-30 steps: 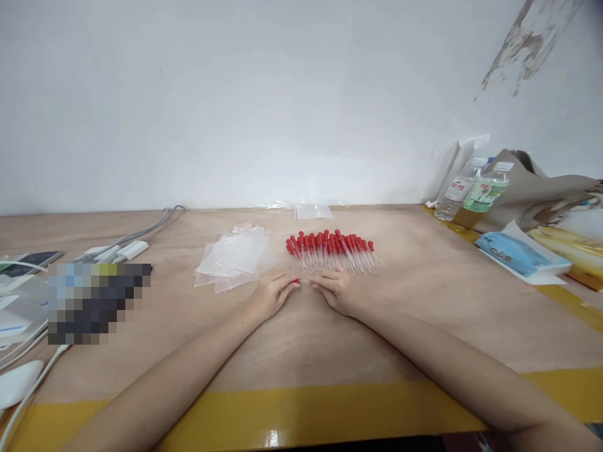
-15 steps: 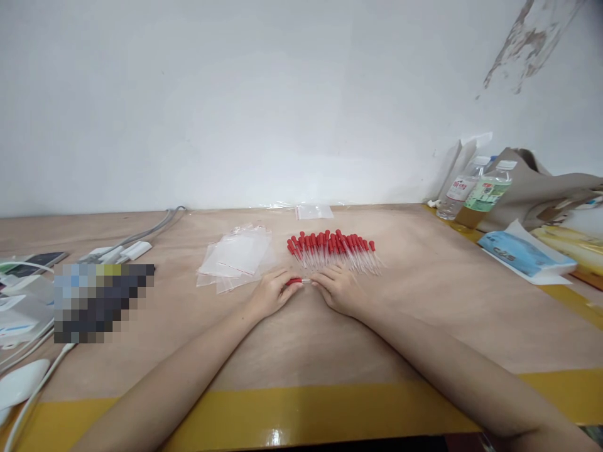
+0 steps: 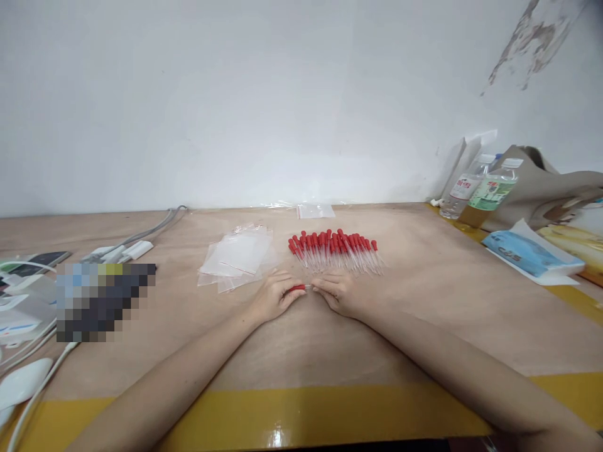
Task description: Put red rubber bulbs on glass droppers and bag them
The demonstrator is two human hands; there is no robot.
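My left hand (image 3: 277, 295) is closed on the red rubber bulb of a dropper (image 3: 298, 287), just above the tabletop in the middle of the view. The dropper lies level, its clear tube pointing right. My right hand (image 3: 336, 292) pinches that tube, and its fingers cover most of it. Just beyond my right hand lies a pile of droppers (image 3: 330, 242) with red bulbs facing the wall and clear tubes facing me. Beyond my left hand, to its left, several clear zip bags (image 3: 238, 254) lie in an overlapping stack.
Another clear bag (image 3: 315, 211) lies by the wall. At the right are two bottles (image 3: 492, 191), a blue tissue pack (image 3: 530, 254) and a grey bag (image 3: 541, 188). On the left lie cables (image 3: 155, 226), white chargers (image 3: 136, 250) and a phone (image 3: 40, 262). Yellow tape (image 3: 282, 414) edges the table.
Both hands have come slightly nearer to me with the dropper between them, and less of its tube shows. The camera view has shifted a little; the pile and bags lie as before.
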